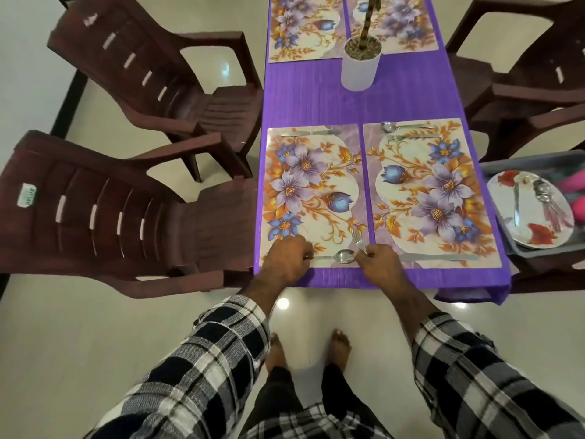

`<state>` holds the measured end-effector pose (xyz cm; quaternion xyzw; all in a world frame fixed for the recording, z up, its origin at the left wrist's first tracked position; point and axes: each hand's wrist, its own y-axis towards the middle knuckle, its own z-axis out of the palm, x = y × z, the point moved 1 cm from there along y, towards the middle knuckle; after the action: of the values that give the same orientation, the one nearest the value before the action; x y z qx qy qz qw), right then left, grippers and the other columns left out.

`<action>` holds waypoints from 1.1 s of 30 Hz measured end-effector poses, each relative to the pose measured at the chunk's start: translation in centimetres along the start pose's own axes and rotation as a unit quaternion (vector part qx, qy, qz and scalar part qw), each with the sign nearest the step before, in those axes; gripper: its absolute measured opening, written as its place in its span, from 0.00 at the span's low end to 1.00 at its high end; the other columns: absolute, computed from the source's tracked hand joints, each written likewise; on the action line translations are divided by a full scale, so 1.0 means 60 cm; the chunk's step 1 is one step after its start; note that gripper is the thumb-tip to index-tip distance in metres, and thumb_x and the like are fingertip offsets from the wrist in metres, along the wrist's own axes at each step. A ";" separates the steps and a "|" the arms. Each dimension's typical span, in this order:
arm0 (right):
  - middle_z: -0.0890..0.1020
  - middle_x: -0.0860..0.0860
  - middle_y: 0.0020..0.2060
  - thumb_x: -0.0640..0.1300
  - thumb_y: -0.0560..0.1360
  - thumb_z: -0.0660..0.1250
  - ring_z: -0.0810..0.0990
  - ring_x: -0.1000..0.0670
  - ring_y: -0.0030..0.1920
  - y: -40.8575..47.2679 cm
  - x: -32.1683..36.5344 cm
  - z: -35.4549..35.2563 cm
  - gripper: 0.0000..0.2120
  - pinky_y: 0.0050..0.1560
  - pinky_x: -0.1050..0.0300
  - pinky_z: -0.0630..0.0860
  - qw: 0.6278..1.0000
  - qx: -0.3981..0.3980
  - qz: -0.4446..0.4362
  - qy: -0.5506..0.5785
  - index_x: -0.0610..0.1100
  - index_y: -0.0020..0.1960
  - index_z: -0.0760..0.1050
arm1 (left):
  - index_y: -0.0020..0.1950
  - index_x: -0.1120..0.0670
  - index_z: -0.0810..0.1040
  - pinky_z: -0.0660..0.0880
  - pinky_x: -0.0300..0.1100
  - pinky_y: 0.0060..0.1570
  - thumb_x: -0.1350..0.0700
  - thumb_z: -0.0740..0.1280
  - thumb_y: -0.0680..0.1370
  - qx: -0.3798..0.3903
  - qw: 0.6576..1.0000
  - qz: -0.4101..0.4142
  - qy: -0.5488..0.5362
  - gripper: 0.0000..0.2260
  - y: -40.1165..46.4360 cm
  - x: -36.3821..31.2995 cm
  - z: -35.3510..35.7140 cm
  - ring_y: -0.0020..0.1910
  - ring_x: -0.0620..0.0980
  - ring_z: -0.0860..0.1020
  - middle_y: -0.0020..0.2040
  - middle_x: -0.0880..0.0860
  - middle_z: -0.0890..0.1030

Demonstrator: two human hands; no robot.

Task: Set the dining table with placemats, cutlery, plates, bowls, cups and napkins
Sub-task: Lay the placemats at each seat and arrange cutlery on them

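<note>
A spoon (340, 256) lies along the near edge of the near-left placemat (311, 194) on the purple table (348, 103); the left hand (286, 259) pinches its handle end, and the right hand (378, 263) grips a fork (357, 240), tines pointing away. The near-right placemat (432, 193) carries 1 spoon, 1 fork and 1 knife (438, 257). A grey tub (503, 167) on the right holds a flowered plate (506, 191) with more cutlery.

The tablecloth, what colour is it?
Purple. The tablecloth shows plainly in the head view, around the flowered placemats.
</note>
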<state>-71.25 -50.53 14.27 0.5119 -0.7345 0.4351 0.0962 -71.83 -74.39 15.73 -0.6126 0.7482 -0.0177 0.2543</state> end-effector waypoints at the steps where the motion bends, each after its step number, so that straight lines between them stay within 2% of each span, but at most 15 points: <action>1: 0.80 0.48 0.39 0.50 0.84 0.67 0.79 0.49 0.42 0.000 0.000 0.000 0.13 0.35 0.59 0.69 1.000 0.001 0.001 -0.004 0.42 0.46 0.79 | 0.56 0.52 0.87 0.82 0.50 0.54 0.53 0.70 0.80 0.000 1.000 -0.001 -0.003 0.09 0.001 0.001 -0.001 0.50 0.53 0.82 0.52 0.52 0.85; 6: 0.80 0.46 0.41 0.51 0.83 0.67 0.78 0.50 0.43 0.004 0.001 -0.001 0.14 0.38 0.57 0.71 0.999 0.013 0.009 -0.045 0.41 0.46 0.79 | 0.57 0.51 0.87 0.82 0.49 0.55 0.53 0.72 0.79 0.018 1.000 -0.009 0.001 0.09 0.004 0.003 -0.004 0.52 0.53 0.82 0.53 0.51 0.85; 8: 0.80 0.46 0.40 0.53 0.82 0.68 0.78 0.50 0.42 0.002 0.003 -0.006 0.16 0.36 0.58 0.70 0.999 0.006 0.010 -0.040 0.42 0.43 0.78 | 0.61 0.51 0.86 0.82 0.50 0.57 0.51 0.73 0.79 0.029 1.000 -0.013 -0.003 0.12 0.002 0.003 -0.007 0.55 0.53 0.81 0.56 0.51 0.84; 11: 0.82 0.48 0.43 0.52 0.84 0.65 0.80 0.48 0.46 -0.002 0.016 -0.024 0.15 0.40 0.57 0.72 0.999 -0.027 -0.012 0.036 0.43 0.45 0.80 | 0.68 0.50 0.82 0.77 0.50 0.64 0.48 0.75 0.77 0.009 1.000 -0.012 -0.012 0.20 -0.003 0.003 -0.019 0.62 0.54 0.79 0.64 0.51 0.82; 14: 0.84 0.53 0.47 0.48 0.85 0.66 0.80 0.52 0.48 -0.007 0.056 -0.051 0.11 0.44 0.57 0.76 0.984 -0.019 -0.049 0.171 0.45 0.52 0.85 | 0.68 0.50 0.82 0.75 0.48 0.65 0.47 0.76 0.76 -0.019 0.999 -0.025 -0.041 0.21 -0.002 0.005 -0.039 0.65 0.53 0.78 0.66 0.51 0.82; 17: 0.87 0.53 0.44 0.46 0.82 0.71 0.83 0.54 0.46 -0.003 0.103 -0.068 0.07 0.42 0.62 0.77 0.953 0.005 -0.041 0.300 0.44 0.52 0.86 | 0.64 0.52 0.84 0.81 0.47 0.59 0.48 0.79 0.75 -0.041 0.981 -0.061 -0.181 0.19 0.004 0.007 -0.065 0.57 0.51 0.82 0.59 0.51 0.85; 20: 0.85 0.46 0.37 0.43 0.77 0.77 0.82 0.48 0.40 0.012 0.132 -0.067 0.06 0.39 0.59 0.78 0.904 0.030 0.001 0.426 0.40 0.48 0.85 | 0.60 0.56 0.87 0.84 0.52 0.56 0.52 0.80 0.77 -0.069 0.937 -0.074 -0.335 0.14 0.008 -0.002 -0.095 0.51 0.55 0.84 0.52 0.54 0.87; 23: 0.88 0.39 0.44 0.40 0.76 0.78 0.88 0.46 0.42 0.015 0.151 -0.055 0.11 0.40 0.56 0.81 0.866 0.047 0.042 0.496 0.36 0.55 0.83 | 0.59 0.54 0.87 0.85 0.51 0.52 0.54 0.81 0.75 -0.066 0.919 -0.063 -0.383 0.13 0.012 -0.006 -0.113 0.47 0.55 0.87 0.47 0.52 0.88; 25: 0.88 0.38 0.46 0.38 0.76 0.77 0.89 0.44 0.43 0.013 0.161 -0.044 0.12 0.38 0.57 0.80 0.858 0.065 0.060 0.506 0.33 0.56 0.82 | 0.57 0.54 0.88 0.86 0.49 0.47 0.54 0.80 0.75 -0.080 0.930 -0.060 -0.352 0.12 0.016 -0.002 -0.116 0.42 0.52 0.88 0.45 0.51 0.88; 27: 0.88 0.37 0.46 0.37 0.76 0.77 0.89 0.44 0.42 0.013 0.167 -0.035 0.12 0.37 0.57 0.79 0.870 0.075 0.068 0.482 0.34 0.56 0.81 | 0.57 0.55 0.88 0.83 0.44 0.43 0.54 0.78 0.78 -0.089 0.954 -0.056 -0.280 0.10 0.017 0.003 -0.120 0.40 0.47 0.87 0.45 0.50 0.88; 28: 0.88 0.38 0.45 0.37 0.76 0.76 0.88 0.43 0.41 0.016 0.166 -0.034 0.11 0.36 0.56 0.79 0.884 0.068 0.068 0.458 0.35 0.57 0.80 | 0.58 0.54 0.88 0.82 0.44 0.45 0.53 0.77 0.78 -0.091 0.967 -0.050 -0.232 0.10 0.017 0.007 -0.120 0.41 0.46 0.86 0.47 0.50 0.88; 31: 0.87 0.42 0.45 0.39 0.81 0.71 0.85 0.45 0.41 0.034 0.148 -0.034 0.05 0.38 0.55 0.79 0.940 0.033 0.054 0.334 0.39 0.56 0.81 | 0.62 0.53 0.88 0.79 0.47 0.55 0.50 0.75 0.79 -0.085 0.991 -0.026 -0.102 0.13 0.021 0.026 -0.114 0.53 0.53 0.81 0.54 0.52 0.85; 33: 0.85 0.46 0.45 0.40 0.80 0.72 0.82 0.46 0.45 0.048 0.127 -0.035 0.02 0.41 0.54 0.79 0.974 0.027 0.025 0.222 0.42 0.52 0.83 | 0.65 0.52 0.87 0.76 0.47 0.59 0.50 0.73 0.80 -0.049 0.997 -0.014 -0.060 0.14 0.025 0.033 -0.104 0.59 0.55 0.78 0.58 0.54 0.83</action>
<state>-77.77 -53.77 18.45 0.3859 -0.6954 0.5599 0.2323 -75.91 -77.65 19.92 -0.6346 0.7231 0.0518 0.2679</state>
